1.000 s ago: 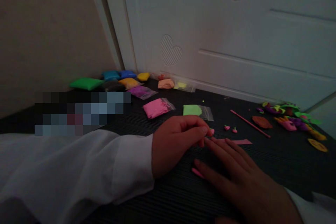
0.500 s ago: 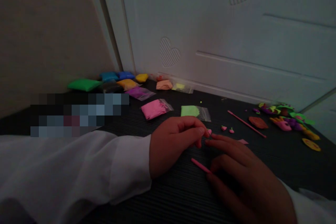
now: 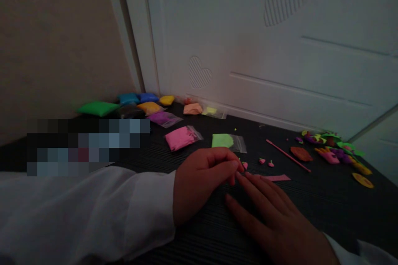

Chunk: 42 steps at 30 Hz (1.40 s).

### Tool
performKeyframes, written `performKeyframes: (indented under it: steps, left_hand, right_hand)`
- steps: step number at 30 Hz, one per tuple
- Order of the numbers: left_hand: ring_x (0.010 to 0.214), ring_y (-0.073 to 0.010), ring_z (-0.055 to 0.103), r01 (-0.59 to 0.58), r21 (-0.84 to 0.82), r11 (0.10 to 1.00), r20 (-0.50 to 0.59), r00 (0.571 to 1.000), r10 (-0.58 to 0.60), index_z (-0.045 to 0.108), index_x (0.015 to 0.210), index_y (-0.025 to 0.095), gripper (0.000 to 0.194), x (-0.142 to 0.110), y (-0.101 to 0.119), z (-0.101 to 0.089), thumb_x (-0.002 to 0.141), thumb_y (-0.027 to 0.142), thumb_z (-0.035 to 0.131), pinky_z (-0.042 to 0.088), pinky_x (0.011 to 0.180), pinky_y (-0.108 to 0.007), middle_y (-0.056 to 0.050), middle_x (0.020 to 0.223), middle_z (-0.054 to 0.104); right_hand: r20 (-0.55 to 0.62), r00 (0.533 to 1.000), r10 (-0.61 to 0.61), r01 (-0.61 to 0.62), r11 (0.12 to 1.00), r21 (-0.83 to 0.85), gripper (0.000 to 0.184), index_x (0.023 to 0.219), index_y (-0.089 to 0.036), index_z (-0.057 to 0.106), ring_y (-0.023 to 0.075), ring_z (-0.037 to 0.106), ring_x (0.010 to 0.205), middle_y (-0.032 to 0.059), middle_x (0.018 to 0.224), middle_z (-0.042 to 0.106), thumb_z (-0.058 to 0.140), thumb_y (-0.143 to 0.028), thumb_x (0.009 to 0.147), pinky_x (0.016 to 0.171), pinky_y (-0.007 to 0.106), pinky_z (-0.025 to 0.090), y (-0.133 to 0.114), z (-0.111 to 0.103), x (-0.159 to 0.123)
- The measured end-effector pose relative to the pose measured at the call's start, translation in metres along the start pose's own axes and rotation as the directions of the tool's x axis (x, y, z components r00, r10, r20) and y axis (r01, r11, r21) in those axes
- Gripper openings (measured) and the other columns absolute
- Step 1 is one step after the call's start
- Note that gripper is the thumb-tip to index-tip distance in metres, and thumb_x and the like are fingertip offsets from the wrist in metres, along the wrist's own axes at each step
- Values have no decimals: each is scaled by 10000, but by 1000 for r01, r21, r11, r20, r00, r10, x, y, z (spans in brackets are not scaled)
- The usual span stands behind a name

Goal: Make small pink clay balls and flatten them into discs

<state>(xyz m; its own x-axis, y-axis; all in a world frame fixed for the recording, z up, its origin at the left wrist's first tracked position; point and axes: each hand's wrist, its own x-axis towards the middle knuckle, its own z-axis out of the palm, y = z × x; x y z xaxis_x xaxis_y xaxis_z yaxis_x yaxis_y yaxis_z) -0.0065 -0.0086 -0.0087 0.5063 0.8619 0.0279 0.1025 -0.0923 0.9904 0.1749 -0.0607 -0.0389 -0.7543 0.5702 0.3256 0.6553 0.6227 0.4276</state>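
Note:
My left hand is closed, its fingers curled and the thumb against the index finger; whatever lies between them is hidden. At its fingertips shows a small pink clay piece with green, and I cannot tell whether it is held or lies on the table. My right hand lies palm down, fingers stretched out, the fingertips meeting those of my left. Just beyond the right fingers rests a flat pink strip. Two small pink clay pieces with green tops, one nearer and one beside it, sit past the hands.
A thin pink stick lies beside a reddish-brown flat lump. Colourful clay shapes and a yellow oval are at right. Bags of pink clay, light green clay and several other colours stand toward the white door.
My right hand has moved left and flattened, with fingers stretched. The pink rod near its thumb is out of sight, and more of the pink strip shows. My left hand keeps its pose.

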Motion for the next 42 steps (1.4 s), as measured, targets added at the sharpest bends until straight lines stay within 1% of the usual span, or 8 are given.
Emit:
performKeyframes:
  steps: [3, 11, 17, 22, 27, 34, 39, 42]
  left_hand:
    - [615, -59, 458, -22, -3, 1000, -5, 1000, 22, 553, 701, 164, 154, 1, 0, 0, 790, 220, 440, 352, 608, -159, 58, 600, 494]
    - [586, -51, 461, -5, 2, 1000, -19, 1000, 5, 563, 725, 176, 143, 0, -2, 0, 791, 230, 449, 348, 579, -153, 66, 592, 510]
    - [590, -51, 452, -18, 19, 1000, -18, 1000, 19, 565, 718, 175, 153, 1, -3, 0, 792, 238, 447, 342, 574, -152, 66, 594, 500]
    - [592, -55, 456, 19, 0, 1000, -17, 1000, -19, 560, 735, 175, 131, 1, -1, 0, 781, 235, 453, 347, 564, -152, 62, 599, 506]
    - [610, -62, 456, 2, 46, 999, -15, 1000, -2, 561, 727, 169, 148, 0, 1, 0, 786, 234, 441, 347, 587, -160, 56, 609, 501]
    - [621, -77, 476, 5, 2, 1000, -7, 1000, -5, 563, 732, 178, 138, 1, 0, -1, 776, 242, 449, 359, 594, -175, 52, 624, 515]
    - [604, -95, 461, -15, 33, 999, -56, 998, 17, 569, 709, 171, 159, 0, 3, 1, 771, 240, 440, 350, 568, -191, 40, 609, 515]
    - [604, -95, 457, -19, -2, 1000, -119, 993, 19, 574, 767, 178, 138, 1, 4, 2, 765, 232, 446, 348, 561, -194, 38, 645, 526]
  right_hand:
    - [-7, 1000, -22, 21, 996, -85, 445, 1261, -325, 295, 238, 401, 1120, 62, 1269, 396, 386, -315, 825, 771, 372, 455, -3, 3, -1]
    - [-15, 998, -59, 58, 994, -90, 469, 1278, -345, 239, 243, 415, 1107, 67, 1268, 394, 371, -345, 828, 764, 382, 464, -2, 2, -1]
    - [33, 999, 22, -19, 995, -98, 463, 1263, -321, 296, 264, 403, 1114, 95, 1276, 377, 363, -420, 816, 757, 410, 464, -1, 4, -1]
    - [-47, 991, -129, 124, 988, -91, 478, 1263, -345, 274, 232, 389, 1130, 60, 1251, 417, 421, -290, 811, 800, 403, 440, -7, 0, 2]
    - [0, 1000, 16, -16, 999, -52, 479, 1230, -325, 355, 269, 444, 1077, 109, 1239, 420, 336, -521, 793, 719, 428, 476, -2, -2, 1]
    - [-16, 998, -54, 52, 996, -73, 464, 1260, -308, 302, 236, 369, 1145, 78, 1270, 392, 418, -328, 811, 787, 390, 444, -9, -1, 4]
    - [44, 995, 88, -90, 994, 57, 592, 1238, -286, 358, 290, 339, 1157, 123, 1294, 344, 343, -605, 739, 802, 490, 398, -5, -2, 0]
    - [11, 997, 74, -75, 996, 45, 515, 1228, -331, 354, 275, 358, 1147, 94, 1284, 368, 384, -546, 762, 807, 484, 396, -5, -1, 1]
